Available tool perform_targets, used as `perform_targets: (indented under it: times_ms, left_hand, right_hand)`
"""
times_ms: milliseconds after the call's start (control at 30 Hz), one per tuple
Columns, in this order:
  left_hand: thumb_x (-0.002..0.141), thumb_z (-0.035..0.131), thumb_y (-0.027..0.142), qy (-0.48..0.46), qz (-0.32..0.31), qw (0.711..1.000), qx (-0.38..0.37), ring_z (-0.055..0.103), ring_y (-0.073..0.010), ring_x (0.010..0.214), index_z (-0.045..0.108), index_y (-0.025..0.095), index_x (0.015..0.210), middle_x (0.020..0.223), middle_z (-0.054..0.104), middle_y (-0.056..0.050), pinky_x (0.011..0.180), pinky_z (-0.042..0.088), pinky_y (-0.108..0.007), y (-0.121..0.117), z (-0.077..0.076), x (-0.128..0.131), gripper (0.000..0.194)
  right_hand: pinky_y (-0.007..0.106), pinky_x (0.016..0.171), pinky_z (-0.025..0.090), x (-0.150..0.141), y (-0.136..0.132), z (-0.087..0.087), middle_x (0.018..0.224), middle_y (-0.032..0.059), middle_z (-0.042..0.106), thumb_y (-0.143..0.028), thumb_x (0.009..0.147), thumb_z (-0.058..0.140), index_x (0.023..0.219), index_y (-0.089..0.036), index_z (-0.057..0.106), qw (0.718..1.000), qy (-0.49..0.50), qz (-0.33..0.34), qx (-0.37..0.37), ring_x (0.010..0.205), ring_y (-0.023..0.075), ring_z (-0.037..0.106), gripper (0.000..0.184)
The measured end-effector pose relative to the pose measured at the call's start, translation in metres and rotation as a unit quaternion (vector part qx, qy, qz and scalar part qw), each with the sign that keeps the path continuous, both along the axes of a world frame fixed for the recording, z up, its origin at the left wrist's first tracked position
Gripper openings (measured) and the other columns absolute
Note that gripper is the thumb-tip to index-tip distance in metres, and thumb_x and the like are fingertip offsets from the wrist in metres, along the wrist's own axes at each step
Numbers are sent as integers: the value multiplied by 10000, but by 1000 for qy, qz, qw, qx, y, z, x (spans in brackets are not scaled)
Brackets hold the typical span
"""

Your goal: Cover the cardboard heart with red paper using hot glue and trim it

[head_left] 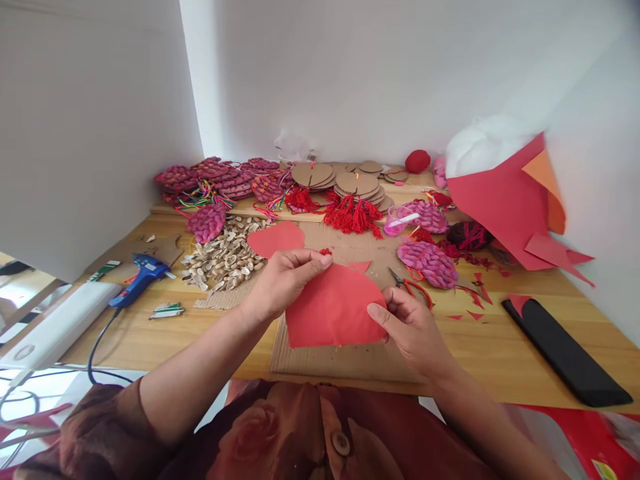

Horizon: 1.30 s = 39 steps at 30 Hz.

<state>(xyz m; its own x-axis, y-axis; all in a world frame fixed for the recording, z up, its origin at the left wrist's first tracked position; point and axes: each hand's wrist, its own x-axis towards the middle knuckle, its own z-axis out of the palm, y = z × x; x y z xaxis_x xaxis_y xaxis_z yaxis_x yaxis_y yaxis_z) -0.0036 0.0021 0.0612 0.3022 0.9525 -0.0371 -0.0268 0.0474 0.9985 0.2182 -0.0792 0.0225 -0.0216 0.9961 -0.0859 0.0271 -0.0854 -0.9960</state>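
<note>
Between my two hands I hold up a piece of red paper with a curved top edge. My left hand pinches its upper left edge between thumb and fingers. At the right edge my right hand grips the same sheet, thumb in front. Beneath it lies a sheet of corrugated cardboard. Another rounded red paper piece rests just beyond my left hand. Orange-handled scissors lie on the table behind my right hand, partly hidden by it.
A blue glue gun and a pile of shells are on the left. Cardboard discs with red tassels stand at the back. Pink knitted pieces, a black case and large red paper are on the right.
</note>
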Motion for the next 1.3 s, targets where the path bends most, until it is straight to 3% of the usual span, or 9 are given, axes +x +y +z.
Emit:
perform_targets:
  times_ms: [200,500,600,733,800,900,1033,1167,1300]
  left_hand:
    - [906,605,639,-25,-40,999,-23,696,-199,897,795,176,972,1006,774,-94,738,539,-278,9,-6,-5,505]
    - [717,870,445,22,-130,985,-109,728,-225,934,740,232,1163,1132,765,-81,770,585,-304,5,-20,-16,511]
    - [718,871,418,5,-106,986,-132,720,-197,887,751,208,1111,1086,766,-77,764,583,-288,2,-29,-24,462]
    - [725,878,352,-32,-53,992,-113,693,-136,885,709,246,1206,1142,733,-41,763,561,-227,1,-31,-37,521]
    - [740,865,354,-13,-58,992,-110,680,-120,823,662,265,1277,1046,734,-16,728,552,-217,2,-31,-42,580]
    - [779,816,403,58,-93,989,-101,658,-129,740,597,255,1343,887,714,11,651,526,-225,5,-38,-42,623]
    - [775,784,394,183,-101,978,-17,656,-157,744,616,190,1289,885,715,-10,619,493,-241,10,-57,-34,579]
    - [814,741,314,270,-64,956,92,686,-190,858,576,194,1366,964,736,-34,755,537,-305,10,-66,-27,588]
    - [858,731,322,376,58,882,278,645,-250,1113,648,204,1285,1172,725,-86,998,497,-411,7,-58,-55,451]
  right_hand:
    - [237,499,346,-4,2,-3,633,-53,432,-525,857,722,700,-221,479,1000,4,10,13,558,99,377,420]
    - [196,397,402,-7,-4,-10,626,-65,495,-524,845,737,747,-214,528,995,60,22,-76,480,81,446,386]
    - [211,467,475,-7,-8,-14,767,-21,611,-532,865,718,911,-212,613,981,129,106,-98,564,98,549,340]
    - [249,586,480,-5,-10,-18,1044,121,730,-701,852,638,1238,-186,602,924,192,320,-79,822,195,709,644]
    - [261,642,473,-2,-10,-15,1117,165,742,-730,858,603,1221,-151,640,911,130,380,-92,905,223,723,684]
    - [295,774,490,5,-9,-2,1110,121,766,-596,925,614,1147,-163,715,902,-54,407,-131,950,215,708,497]
    - [254,635,431,21,-7,14,854,29,744,-476,970,577,958,-184,743,878,-212,414,-111,748,157,641,336]
    - [258,624,425,29,-2,12,836,27,713,-483,998,514,933,-194,705,915,-274,285,-88,732,153,621,352]
    - [269,612,416,25,1,3,778,4,672,-539,997,488,882,-214,662,917,-321,227,-62,672,144,588,386]
